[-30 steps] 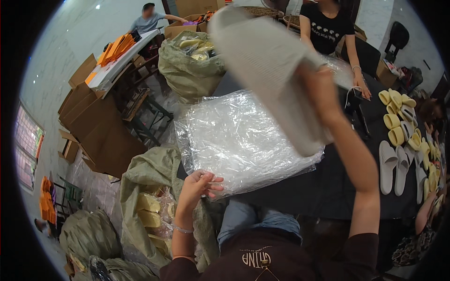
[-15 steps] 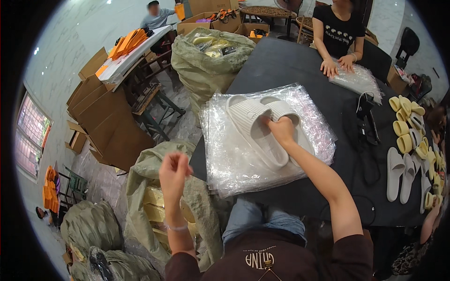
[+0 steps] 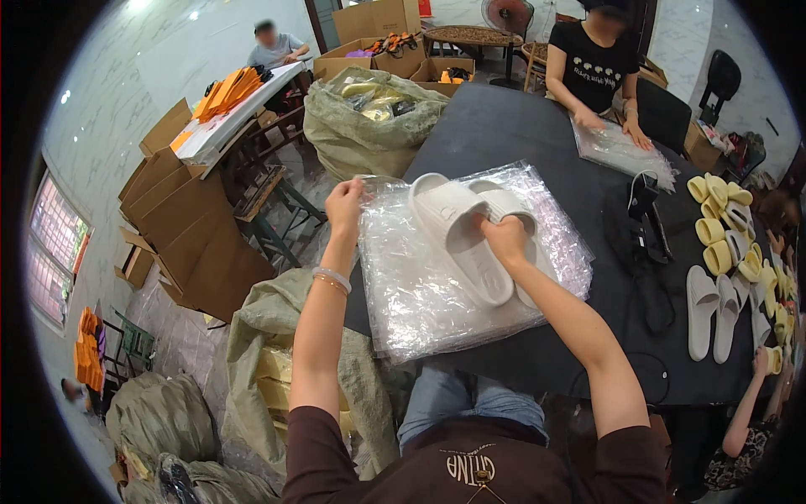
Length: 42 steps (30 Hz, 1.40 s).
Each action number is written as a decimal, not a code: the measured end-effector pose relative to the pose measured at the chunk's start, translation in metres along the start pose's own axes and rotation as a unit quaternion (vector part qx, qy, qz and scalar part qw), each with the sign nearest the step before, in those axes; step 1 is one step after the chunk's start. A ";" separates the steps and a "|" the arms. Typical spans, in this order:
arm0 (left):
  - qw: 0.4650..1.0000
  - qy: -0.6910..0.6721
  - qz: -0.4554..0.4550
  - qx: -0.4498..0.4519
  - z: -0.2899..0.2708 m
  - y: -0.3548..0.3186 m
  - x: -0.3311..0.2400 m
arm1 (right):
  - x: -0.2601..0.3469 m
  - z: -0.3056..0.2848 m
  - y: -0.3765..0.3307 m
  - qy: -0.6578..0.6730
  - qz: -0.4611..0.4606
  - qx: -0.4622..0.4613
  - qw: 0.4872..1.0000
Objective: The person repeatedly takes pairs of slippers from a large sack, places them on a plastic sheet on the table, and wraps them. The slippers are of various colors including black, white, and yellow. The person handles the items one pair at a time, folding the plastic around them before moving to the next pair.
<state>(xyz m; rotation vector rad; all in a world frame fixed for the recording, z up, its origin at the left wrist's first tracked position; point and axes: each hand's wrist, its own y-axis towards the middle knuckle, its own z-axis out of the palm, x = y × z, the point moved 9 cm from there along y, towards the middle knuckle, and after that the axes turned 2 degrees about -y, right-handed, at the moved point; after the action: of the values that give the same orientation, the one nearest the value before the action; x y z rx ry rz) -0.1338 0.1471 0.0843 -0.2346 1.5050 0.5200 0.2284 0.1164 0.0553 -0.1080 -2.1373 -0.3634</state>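
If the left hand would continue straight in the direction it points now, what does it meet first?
The left hand points away from the person, at the far-left corner of the clear plastic bags. Going on, it would probably meet the big green sack beyond the black table, though depth is unclear.

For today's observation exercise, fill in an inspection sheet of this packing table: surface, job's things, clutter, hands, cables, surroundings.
Surface: black table, mostly bare at its far end.
Job's things: white slippers lying on a stack of clear plastic bags.
Clutter: yellow slippers and white slippers at the right edge; a black device.
Hands: left hand pinches the bag stack's far-left corner; right hand rests on the slippers.
Cables: black cable trailing from the device.
Surroundings: green sacks, cardboard boxes, a person in black handling bags opposite.
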 end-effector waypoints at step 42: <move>0.955 0.275 -0.060 0.098 -0.048 -0.177 0.099 | 0.047 0.078 -0.070 -0.116 -0.190 0.060 0.973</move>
<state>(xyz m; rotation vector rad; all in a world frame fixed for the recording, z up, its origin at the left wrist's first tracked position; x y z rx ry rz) -0.0960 -0.0107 -0.0461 -0.3309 2.0562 0.2076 0.1249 0.0702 0.0380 0.3495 -2.4067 -0.4582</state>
